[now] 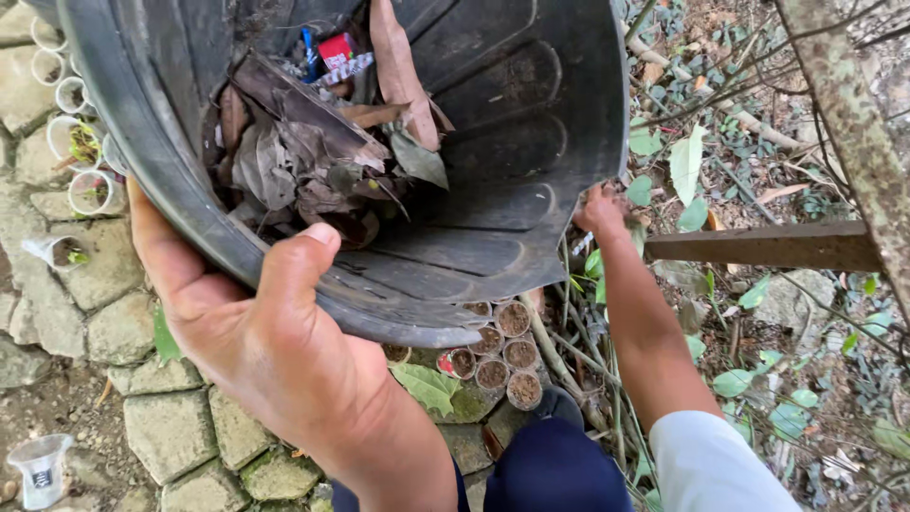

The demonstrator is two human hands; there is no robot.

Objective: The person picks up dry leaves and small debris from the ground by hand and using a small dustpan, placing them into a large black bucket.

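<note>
Small pots on the far left: white cups [83,142] with soil and tiny green plants stand on the stone floor [114,322], close together beside the bucket.
Clear cup: one empty clear cup [40,466] sits alone at the bottom left, well apart from the rest.
Left hand: the left hand [275,332] holds the bucket by its near rim. The thumb lies inside the rim and is pressed down. The other fingers are under the rim, so I cannot tell how they sit.
Bucket: the big black bucket [512,142] is held up in the air and tipped toward the person. Its open mouth faces the camera. Its long line runs from the near rim up and away to the bottom.
Inside the bucket: dry brown leaves [303,152] and bits of red, blue and white wrappers [332,52] lie in a heap against the left wall.
Soil tubes: round brown tubes [502,351] of soil stand in a bunch below the bucket rim.
Right hand: the right hand [602,210] reaches down to the ground by the bucket's right edge. Its fingers look curled together, maybe on a leaf, but I cannot see clearly.
Step now: it looks like picking up litter from the ground.
Next move needs: I think the bucket must stay tipped and steady so the hand can drop things in.
Far right: a rusty bar [768,245] and a tree trunk [853,123] stand over leafy ground.
</note>
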